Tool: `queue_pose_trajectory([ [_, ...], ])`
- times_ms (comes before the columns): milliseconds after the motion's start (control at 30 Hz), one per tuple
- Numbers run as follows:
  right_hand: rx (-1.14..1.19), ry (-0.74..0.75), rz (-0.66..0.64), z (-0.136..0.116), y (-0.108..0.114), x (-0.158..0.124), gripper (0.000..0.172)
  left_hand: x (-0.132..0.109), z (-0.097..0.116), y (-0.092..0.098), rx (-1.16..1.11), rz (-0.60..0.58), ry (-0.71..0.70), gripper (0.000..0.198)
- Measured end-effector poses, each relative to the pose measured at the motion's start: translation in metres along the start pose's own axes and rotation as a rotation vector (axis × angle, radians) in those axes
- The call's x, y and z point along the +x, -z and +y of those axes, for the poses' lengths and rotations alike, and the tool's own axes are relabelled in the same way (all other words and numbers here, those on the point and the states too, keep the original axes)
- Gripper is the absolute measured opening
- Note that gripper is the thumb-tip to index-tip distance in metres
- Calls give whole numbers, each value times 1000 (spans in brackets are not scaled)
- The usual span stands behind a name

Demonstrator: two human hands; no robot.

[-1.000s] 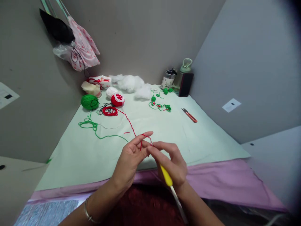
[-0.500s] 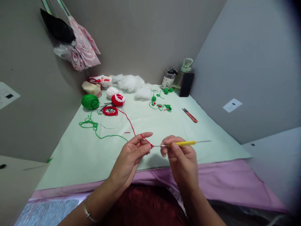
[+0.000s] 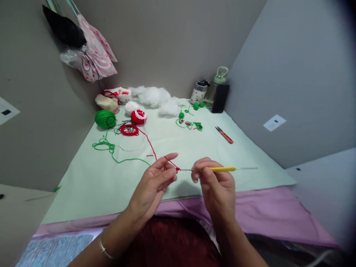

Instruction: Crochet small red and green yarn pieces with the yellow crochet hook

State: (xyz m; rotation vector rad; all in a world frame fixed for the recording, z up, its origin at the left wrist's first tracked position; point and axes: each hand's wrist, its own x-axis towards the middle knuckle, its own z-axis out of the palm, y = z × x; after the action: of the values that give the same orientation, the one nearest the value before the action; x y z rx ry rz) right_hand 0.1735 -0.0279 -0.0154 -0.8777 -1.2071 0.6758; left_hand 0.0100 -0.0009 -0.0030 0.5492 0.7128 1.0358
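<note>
Between the thumb and fingers of my left hand point(image 3: 151, 181) is pinched a small piece of red crochet work point(image 3: 177, 169). Red yarn point(image 3: 151, 146) runs over its raised index finger and back to a red ball point(image 3: 138, 116) at the back left. My right hand point(image 3: 214, 183) grips a crochet hook by its yellow handle point(image 3: 222, 169), its fingers closed. The hook's thin metal shaft points left, and its tip meets the red stitches. Whether a loop sits on the tip is too small to tell.
Green yarn point(image 3: 105, 119) and a white ball stand at the back left, near white stuffing point(image 3: 154, 97). Small green and red crocheted pieces point(image 3: 198, 126) lie beyond my hands. Orange thread snips point(image 3: 224, 135) rest at the right. A phone point(image 3: 220, 98) leans against a bottle point(image 3: 221, 76).
Both hands keep their holds. The hook has shifted slightly right relative to the left hand, and a little more of its handle shows. The whole view has moved slightly.
</note>
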Motion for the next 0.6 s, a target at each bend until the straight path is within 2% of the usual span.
queue_pose_trajectory([
  [33, -27, 6, -23, 0, -1, 0, 20, -1, -2, -2, 31, 8, -50, 48],
  [100, -236, 139, -58, 1, -4, -5, 20, -4, -6, -4, 76, 7, -118, 56],
  [167, -471, 326, -81, 4, -7, -12, 32, -6, -10, -6, 89, -14, -112, 61],
  [233, -527, 405, -70, 6, -9, -17, 41, -7, -11, -5, 101, -34, -48, 63],
  [300, -393, 299, -45, 6, -8, -16, 36, -7, -8, -4, 132, -41, 5, 59],
  [400, -73, 26, -31, 6, -5, -6, 16, -6, -3, -3, 170, -51, 16, 52],
  [467, 86, -114, -44, 5, -2, 1, 17, -6, 0, -2, 168, -67, 2, 47],
  [533, 151, -184, -76, 3, -1, 4, 22, -6, 2, -2, 159, -71, -1, 43],
  [600, 111, -155, -101, 0, 1, 3, 22, -6, 2, -1, 160, -54, -13, 41],
])
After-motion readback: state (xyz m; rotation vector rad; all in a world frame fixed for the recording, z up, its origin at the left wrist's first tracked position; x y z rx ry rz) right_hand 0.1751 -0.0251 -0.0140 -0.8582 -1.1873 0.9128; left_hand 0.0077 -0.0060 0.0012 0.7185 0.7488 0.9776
